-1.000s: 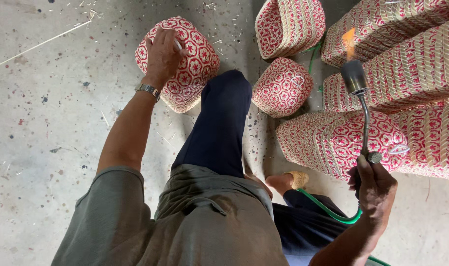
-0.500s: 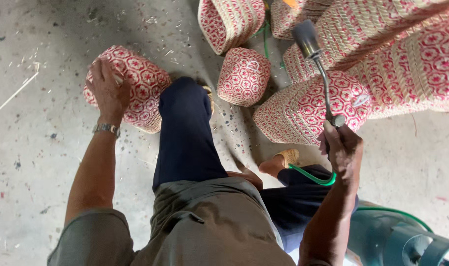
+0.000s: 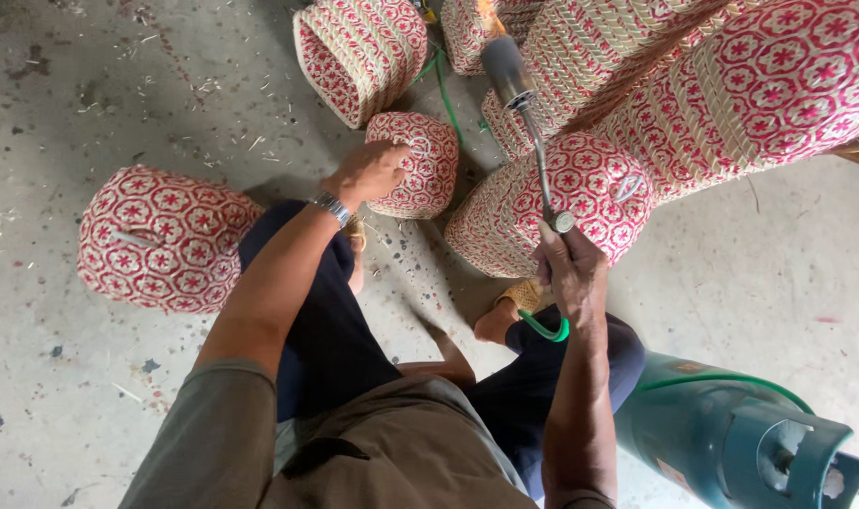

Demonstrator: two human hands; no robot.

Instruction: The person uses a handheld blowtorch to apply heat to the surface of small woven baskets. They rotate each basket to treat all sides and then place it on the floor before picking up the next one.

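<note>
The person is sitting on the floor (image 3: 750, 283) with red and white woven baskets all around. The right hand (image 3: 569, 269) is wrapping tight around the handle of a gas torch (image 3: 523, 113), and the torch is pointing up and away, with a small flame burning at its tip near the top of the view. A green hose (image 3: 545, 330) is running from under that hand toward the green gas tank (image 3: 731, 443) at the lower right. The left hand (image 3: 368, 174) is reaching out, arm nearly straight, with its fingers curling onto the top of the small basket (image 3: 420, 165) in front of the knees; it looks like a loose grip, not a squeeze. One round basket (image 3: 161, 240) is lying on its side, well apart on the left. It may be one that is done, but no marks are showing this. The flame is not touching the small basket yet, so the work on it is likely just beginning. A big pile of baskets (image 3: 712, 104) is waiting on the right, so a lot seems to be left.
</note>
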